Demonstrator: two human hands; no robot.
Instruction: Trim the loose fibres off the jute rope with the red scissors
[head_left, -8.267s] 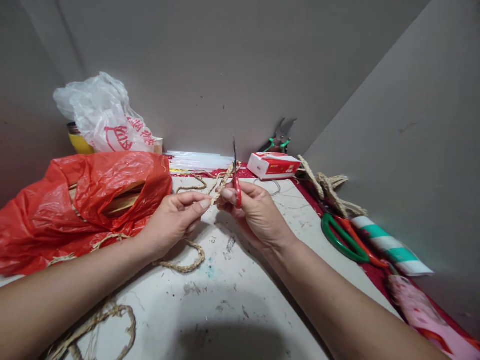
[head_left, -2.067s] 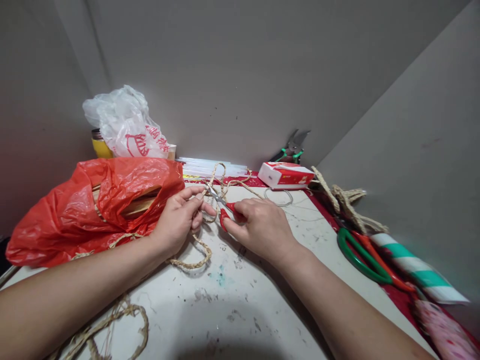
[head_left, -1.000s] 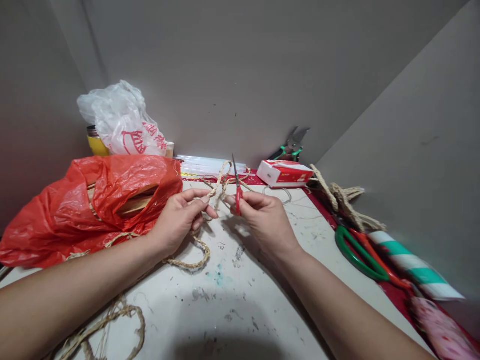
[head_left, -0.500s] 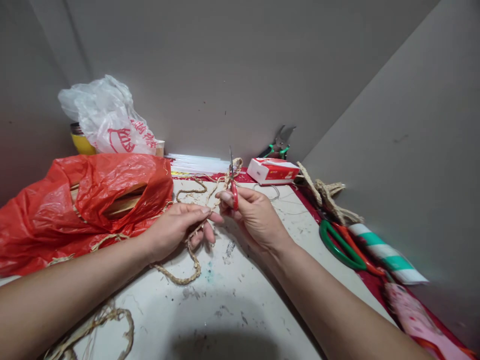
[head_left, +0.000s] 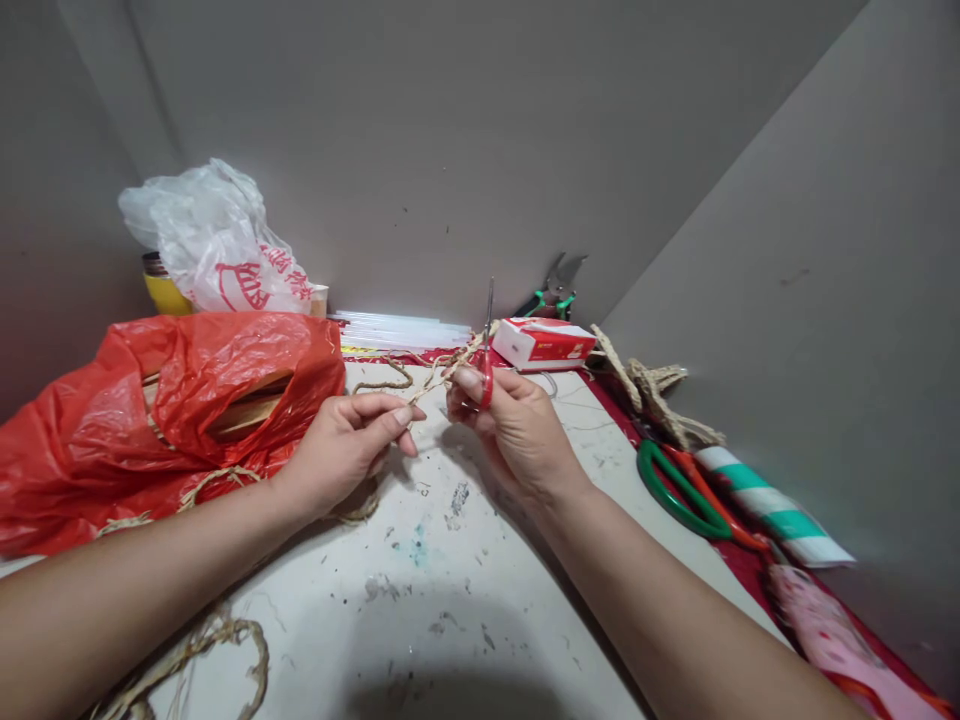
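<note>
Rope loop below the left hand (head_left: 352, 445) has pulled in closer to it vs 0.5 s ago; scissors (head_left: 487, 383) have shifted right. Braided rope (head_left: 429, 387) now spans between the two hands, above the counter (head_left: 525, 610). Left fingers pinched tight on it, thumb on top. Right hand (head_left: 517, 420) has fingers curled around the red scissor handle, blades pointing up; rope reaches its fingertips, can't tell if gripped there. Beyond the hands: clear sticks (head_left: 401, 328) at the back, red-white box (head_left: 544, 344) with pruners (head_left: 559, 285) behind it. Left side: red bag (head_left: 225, 350) with wood pieces showing, white bag (head_left: 214, 240) behind. Right edge: green-handled tool (head_left: 679, 490) next to a green-white striped roll (head_left: 772, 505).
</note>
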